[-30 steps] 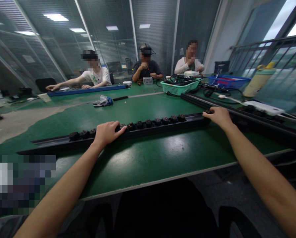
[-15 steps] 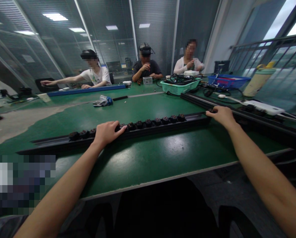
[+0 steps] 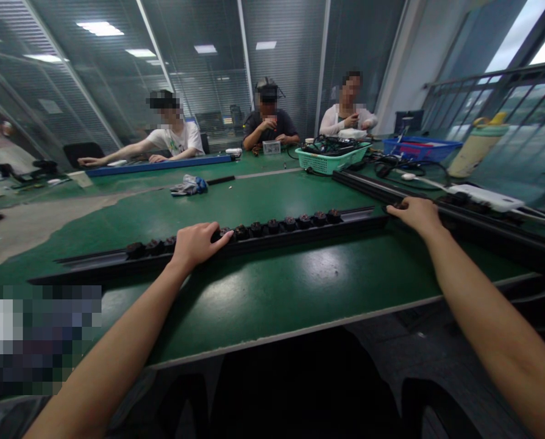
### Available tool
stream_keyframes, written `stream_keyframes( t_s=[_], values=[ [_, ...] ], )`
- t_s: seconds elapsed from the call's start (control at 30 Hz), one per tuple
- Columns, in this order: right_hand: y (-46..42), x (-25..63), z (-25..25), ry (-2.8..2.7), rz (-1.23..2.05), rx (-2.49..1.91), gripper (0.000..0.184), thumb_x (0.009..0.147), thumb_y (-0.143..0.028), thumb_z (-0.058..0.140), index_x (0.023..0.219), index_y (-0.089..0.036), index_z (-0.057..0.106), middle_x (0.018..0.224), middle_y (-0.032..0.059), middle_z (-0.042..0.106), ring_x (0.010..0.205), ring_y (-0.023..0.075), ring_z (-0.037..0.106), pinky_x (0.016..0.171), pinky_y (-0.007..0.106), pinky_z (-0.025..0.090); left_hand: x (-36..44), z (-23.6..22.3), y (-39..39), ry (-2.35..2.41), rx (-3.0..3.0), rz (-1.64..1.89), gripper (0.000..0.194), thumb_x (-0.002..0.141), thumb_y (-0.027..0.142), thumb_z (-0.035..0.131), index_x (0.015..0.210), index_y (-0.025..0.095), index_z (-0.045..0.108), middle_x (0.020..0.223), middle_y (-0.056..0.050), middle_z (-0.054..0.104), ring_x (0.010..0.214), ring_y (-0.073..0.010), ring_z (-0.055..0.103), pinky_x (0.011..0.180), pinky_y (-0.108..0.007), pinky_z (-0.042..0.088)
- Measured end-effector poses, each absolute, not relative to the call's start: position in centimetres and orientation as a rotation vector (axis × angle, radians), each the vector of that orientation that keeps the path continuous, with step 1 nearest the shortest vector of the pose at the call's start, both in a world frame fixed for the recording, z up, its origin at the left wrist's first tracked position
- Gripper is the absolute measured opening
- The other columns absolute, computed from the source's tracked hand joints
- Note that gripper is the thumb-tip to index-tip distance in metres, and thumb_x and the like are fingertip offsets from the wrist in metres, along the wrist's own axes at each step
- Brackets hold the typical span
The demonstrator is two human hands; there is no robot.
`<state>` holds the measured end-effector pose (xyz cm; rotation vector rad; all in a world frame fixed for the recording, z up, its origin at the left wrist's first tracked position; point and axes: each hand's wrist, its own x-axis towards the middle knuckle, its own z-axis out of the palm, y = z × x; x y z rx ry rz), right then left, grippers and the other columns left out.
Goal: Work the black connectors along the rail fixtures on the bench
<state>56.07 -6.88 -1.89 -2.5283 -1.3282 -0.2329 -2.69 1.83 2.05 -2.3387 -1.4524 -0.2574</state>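
Note:
My left hand (image 3: 200, 245) lies across a long black rail (image 3: 272, 231), its fingers curled over the rail among a row of small dark fittings (image 3: 272, 227). My right hand (image 3: 415, 214) sits just past the rail's right end, its fingertips on a second black rail (image 3: 382, 182) that runs toward the right. Both rails rest on a green work table (image 3: 291, 286). My left hand hides part of the row of fittings.
Beyond the rails stand a green basket of cables (image 3: 331, 160), a blue crate (image 3: 419, 148) and a yellow-capped bottle (image 3: 477, 153). A white power strip (image 3: 485, 197) lies at right. Several co-workers sit across the table, behind a blue rail (image 3: 160, 165).
My right hand has shifted slightly rightward, away from the first rail's end. My left hand stays in place. The co-worker at left has drawn an outstretched hand back toward the table.

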Motion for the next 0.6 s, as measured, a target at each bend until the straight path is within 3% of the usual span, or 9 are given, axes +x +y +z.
stream_keyframes(
  t_s=[0.3,0.6],
  values=[
    [-7.3,55.3,-1.0,-1.280,-0.124,-2.840,0.057,0.094,-0.059,0.062,0.109,-0.006,0.075,0.123,0.0315,0.069,0.117,0.0408,0.064,0.089,0.044,0.042,-2.7,2.1,1.9,-1.458,-2.324,-0.235,0.068,0.099,0.075,0.027,0.093,0.021,0.068,0.099,-0.012,0.077,0.089,-0.0295,0.071,0.060,-0.031,0.031],
    [-7.3,55.2,-1.6,-0.982,-0.077,-2.835,0.067,0.085,-0.047,0.077,0.130,0.000,0.064,0.132,0.0428,0.058,0.129,0.0489,0.054,0.094,0.053,0.041,-2.8,1.9,2.0,-1.438,-2.341,-0.265,0.067,0.099,0.074,0.028,0.093,0.021,0.069,0.098,-0.012,0.077,0.088,-0.0306,0.070,0.061,-0.032,0.031]
  ],
)
